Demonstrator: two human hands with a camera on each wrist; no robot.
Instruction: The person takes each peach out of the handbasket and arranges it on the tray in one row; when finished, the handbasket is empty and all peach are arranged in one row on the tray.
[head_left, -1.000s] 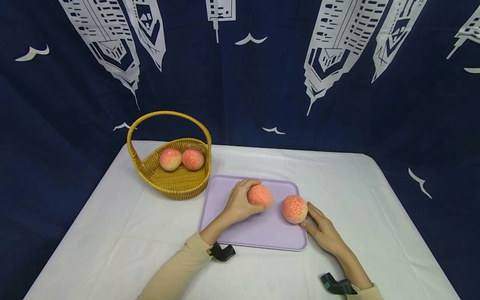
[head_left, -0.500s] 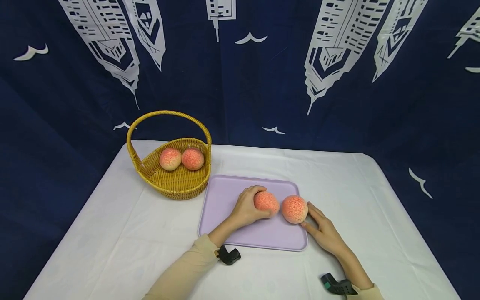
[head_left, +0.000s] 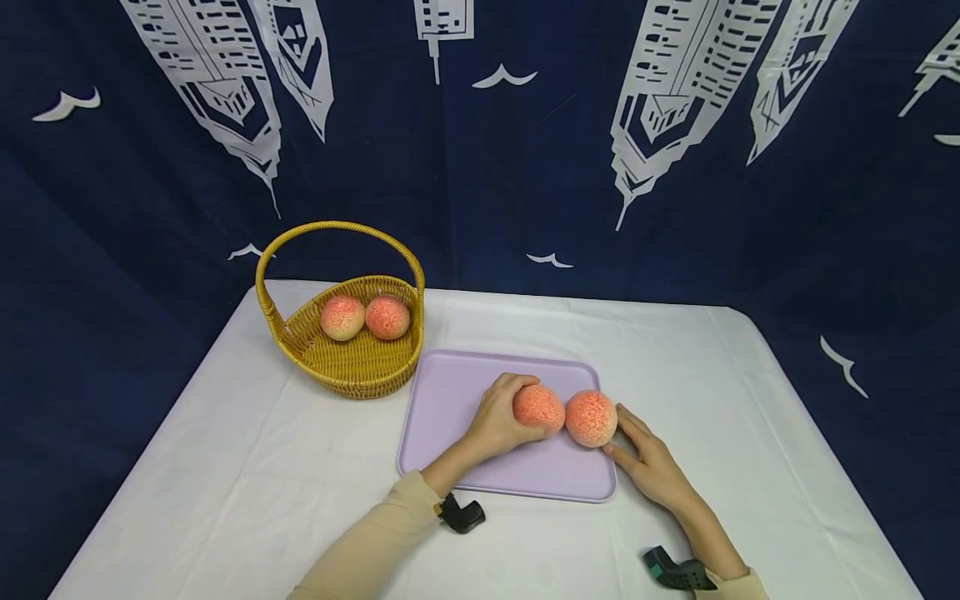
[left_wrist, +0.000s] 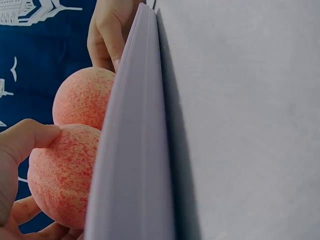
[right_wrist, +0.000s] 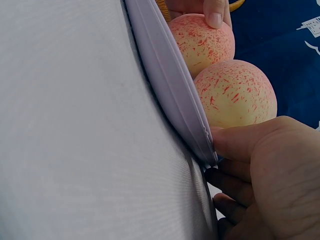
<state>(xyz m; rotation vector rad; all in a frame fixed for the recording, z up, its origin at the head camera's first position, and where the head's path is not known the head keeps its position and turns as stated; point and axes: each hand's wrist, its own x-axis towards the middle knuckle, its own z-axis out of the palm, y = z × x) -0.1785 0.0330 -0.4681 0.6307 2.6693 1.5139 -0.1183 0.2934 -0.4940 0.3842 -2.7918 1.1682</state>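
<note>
My left hand (head_left: 501, 421) grips a pink speckled peach (head_left: 542, 409) over the lavender tray (head_left: 457, 375), thumb on the near side and fingers on the far side. A second peach (head_left: 592, 418) sits at the tray's right side, touching the first in the left wrist view. Beside it lies my right hand (head_left: 651, 465), its fingers loosely spread along the tray's right edge. In the right wrist view my right thumb (right_wrist: 235, 142) lies at the tray rim, close under the second peach (right_wrist: 237, 95); whether it presses the fruit I cannot tell.
A yellow wicker basket (head_left: 360, 387) with a tall handle stands at the back left, holding two peaches (head_left: 364, 317). A white cloth (head_left: 225, 467) covers the table. Behind it hangs a dark blue curtain (head_left: 510, 183) with white prints.
My left hand has moved right and slightly nearer with its peach, bringing it against the second peach. My right hand and the basket have stayed in place.
</note>
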